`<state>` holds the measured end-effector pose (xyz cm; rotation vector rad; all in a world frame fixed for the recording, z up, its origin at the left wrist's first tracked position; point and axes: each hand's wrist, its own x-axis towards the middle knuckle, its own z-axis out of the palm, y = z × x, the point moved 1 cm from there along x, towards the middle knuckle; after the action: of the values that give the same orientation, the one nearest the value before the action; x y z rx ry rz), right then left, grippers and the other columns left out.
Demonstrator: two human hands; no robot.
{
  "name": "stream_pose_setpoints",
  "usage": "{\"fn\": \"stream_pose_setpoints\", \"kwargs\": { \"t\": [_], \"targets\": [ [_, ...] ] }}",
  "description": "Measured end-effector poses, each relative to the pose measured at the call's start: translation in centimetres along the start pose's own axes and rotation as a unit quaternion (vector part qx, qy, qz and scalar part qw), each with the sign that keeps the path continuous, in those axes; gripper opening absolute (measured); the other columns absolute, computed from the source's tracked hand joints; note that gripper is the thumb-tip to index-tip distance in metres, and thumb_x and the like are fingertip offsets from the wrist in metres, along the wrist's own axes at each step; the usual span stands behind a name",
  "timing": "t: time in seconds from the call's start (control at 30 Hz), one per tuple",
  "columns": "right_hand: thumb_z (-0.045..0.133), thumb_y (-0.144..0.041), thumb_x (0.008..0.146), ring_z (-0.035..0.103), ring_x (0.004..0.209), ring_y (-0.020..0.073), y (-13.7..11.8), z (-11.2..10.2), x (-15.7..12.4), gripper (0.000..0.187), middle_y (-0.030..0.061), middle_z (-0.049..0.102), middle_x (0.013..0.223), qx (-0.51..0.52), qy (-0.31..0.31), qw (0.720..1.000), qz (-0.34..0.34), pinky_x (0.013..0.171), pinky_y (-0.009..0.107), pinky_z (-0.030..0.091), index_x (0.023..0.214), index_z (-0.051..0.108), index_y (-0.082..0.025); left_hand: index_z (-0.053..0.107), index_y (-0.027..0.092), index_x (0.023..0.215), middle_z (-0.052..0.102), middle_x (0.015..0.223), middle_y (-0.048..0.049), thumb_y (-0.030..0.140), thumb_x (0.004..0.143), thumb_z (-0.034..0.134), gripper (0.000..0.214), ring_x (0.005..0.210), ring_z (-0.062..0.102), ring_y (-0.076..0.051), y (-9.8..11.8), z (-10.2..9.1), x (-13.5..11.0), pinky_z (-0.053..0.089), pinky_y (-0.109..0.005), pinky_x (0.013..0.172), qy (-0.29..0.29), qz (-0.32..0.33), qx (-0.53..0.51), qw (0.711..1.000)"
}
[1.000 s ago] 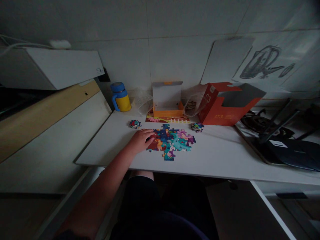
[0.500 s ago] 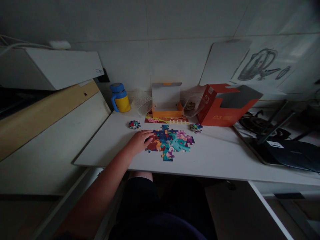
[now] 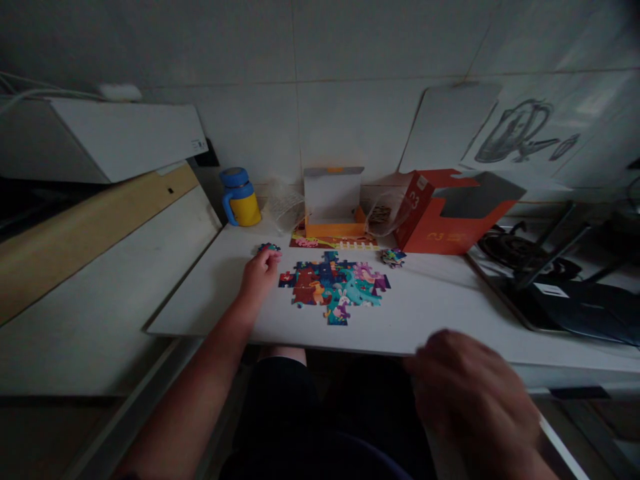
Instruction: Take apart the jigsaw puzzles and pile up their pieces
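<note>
My left hand [image 3: 261, 268] is at the small stack of puzzle pieces [image 3: 269, 247] on the left, its fingers pinched on a piece there and covering most of the stack. A partly joined jigsaw puzzle [image 3: 336, 288], with animals on a dark blue and teal ground, lies to the right of that hand. One red and blue piece [image 3: 287, 279] juts from its left side. Low on the right, over the table's front edge, my right hand [image 3: 470, 387] is smeared by motion, so its fingers cannot be made out.
Another stack of puzzle pieces [image 3: 393, 257] lies right of the puzzle. Behind stand an open orange and white box [image 3: 334, 229], a clear plastic bag [image 3: 387, 213], a blue and yellow flask [image 3: 243, 200] and a red carton [image 3: 435, 227]. A black router-like device [image 3: 585, 310] is at right.
My left hand has left the puzzle's left side and moved back and left to the stack, uncovering the jutting piece. My right hand has come into view at lower right.
</note>
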<state>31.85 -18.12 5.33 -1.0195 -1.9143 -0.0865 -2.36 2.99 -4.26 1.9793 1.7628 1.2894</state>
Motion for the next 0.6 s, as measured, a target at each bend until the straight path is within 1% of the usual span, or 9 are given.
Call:
{"fn": "stream_pose_setpoints", "kwargs": {
  "t": [0.07, 0.1, 0.17, 0.2, 0.23, 0.3, 0.37, 0.47, 0.6],
  "targets": [
    [0.056, -0.031, 0.104, 0.071, 0.071, 0.0193, 5.4, 2.5, 1.4, 0.017, 0.0028, 0.076, 0.086, -0.040, -0.009, 0.999, 0.029, 0.065, 0.032, 0.053, 0.102, 0.073, -0.028, 0.071, 0.023, 0.101, 0.080, 0.094, -0.0037, 0.023, 0.097, 0.053, 0.018, 0.088, 0.075, -0.021, -0.2, -0.3, 0.1, 0.054, -0.032, 0.084, 0.016, -0.037, 0.003, 0.999],
    [0.050, -0.032, 0.106, 0.072, 0.074, 0.0208, 8.0, 3.7, 1.8, 0.025, 0.0059, 0.078, 0.091, -0.107, -0.033, 0.990, 0.090, 0.067, 0.033, 0.051, 0.103, 0.073, -0.025, 0.071, 0.024, 0.101, 0.080, 0.090, -0.0028, 0.024, 0.096, 0.054, 0.018, 0.085, 0.074, -0.021, -0.2, -0.5, 0.1, 0.053, -0.031, 0.081, 0.021, -0.050, 0.010, 0.998],
    [0.042, -0.038, 0.108, 0.074, 0.082, 0.0254, 12.2, 5.6, 1.9, 0.036, 0.0122, 0.080, 0.103, -0.197, -0.123, 0.950, 0.210, 0.070, 0.035, 0.049, 0.109, 0.074, -0.021, 0.071, 0.025, 0.101, 0.078, 0.082, -0.0013, 0.026, 0.096, 0.055, 0.017, 0.079, 0.074, -0.021, -0.2, -0.7, 0.1, 0.051, -0.030, 0.076, 0.023, -0.068, 0.037, 0.997],
    [0.039, -0.040, 0.109, 0.075, 0.086, 0.0270, 13.7, 6.3, 1.6, 0.040, 0.0137, 0.080, 0.108, -0.225, -0.161, 0.925, 0.261, 0.071, 0.035, 0.049, 0.115, 0.074, -0.021, 0.071, 0.025, 0.100, 0.078, 0.078, -0.0008, 0.027, 0.095, 0.055, 0.017, 0.076, 0.073, -0.021, -0.2, -0.7, 0.1, 0.050, -0.030, 0.073, 0.019, -0.074, 0.054, 0.996],
    [0.037, -0.043, 0.109, 0.075, 0.088, 0.0283, 14.7, 6.8, 1.4, 0.044, 0.0148, 0.080, 0.110, -0.245, -0.197, 0.902, 0.297, 0.073, 0.036, 0.048, 0.119, 0.074, -0.021, 0.071, 0.026, 0.100, 0.077, 0.075, -0.0005, 0.028, 0.096, 0.055, 0.017, 0.075, 0.073, -0.022, -0.1, -0.8, 0.1, 0.048, -0.030, 0.072, 0.012, -0.079, 0.069, 0.994],
    [0.032, -0.046, 0.110, 0.075, 0.089, 0.0294, 15.6, 7.5, 0.9, 0.049, 0.0154, 0.080, 0.107, -0.271, -0.250, 0.868, 0.332, 0.073, 0.036, 0.047, 0.122, 0.074, -0.023, 0.072, 0.026, 0.099, 0.076, 0.069, -0.0005, 0.030, 0.097, 0.055, 0.017, 0.073, 0.073, -0.022, 0.0, -0.8, 0.1, 0.047, -0.031, 0.069, -0.007, -0.088, 0.090, 0.992],
    [0.031, -0.047, 0.110, 0.075, 0.088, 0.0293, 15.5, 7.9, 0.7, 0.051, 0.0149, 0.081, 0.102, -0.285, -0.275, 0.854, 0.338, 0.071, 0.035, 0.045, 0.121, 0.074, -0.024, 0.072, 0.026, 0.098, 0.075, 0.064, -0.0005, 0.033, 0.097, 0.056, 0.018, 0.071, 0.073, -0.023, 0.1, -0.7, 0.2, 0.046, -0.031, 0.067, -0.024, -0.100, 0.100, 0.990],
    [0.031, -0.045, 0.110, 0.075, 0.087, 0.0292, 14.8, 8.0, 0.9, 0.049, 0.0144, 0.081, 0.101, -0.286, -0.281, 0.853, 0.334, 0.069, 0.035, 0.042, 0.120, 0.075, -0.024, 0.073, 0.027, 0.096, 0.075, 0.063, 0.0001, 0.035, 0.097, 0.056, 0.018, 0.069, 0.074, -0.023, 0.3, -0.6, 0.2, 0.046, -0.031, 0.066, -0.036, -0.108, 0.101, 0.988],
    [0.033, -0.044, 0.109, 0.075, 0.087, 0.0286, 14.6, 7.8, 0.9, 0.048, 0.0138, 0.081, 0.099, -0.282, -0.279, 0.856, 0.332, 0.068, 0.035, 0.039, 0.114, 0.076, -0.024, 0.074, 0.026, 0.095, 0.075, 0.063, 0.0003, 0.035, 0.096, 0.057, 0.019, 0.068, 0.074, -0.023, 0.3, -0.6, 0.2, 0.047, -0.031, 0.068, -0.039, -0.091, 0.098, 0.990]
  ]
}}
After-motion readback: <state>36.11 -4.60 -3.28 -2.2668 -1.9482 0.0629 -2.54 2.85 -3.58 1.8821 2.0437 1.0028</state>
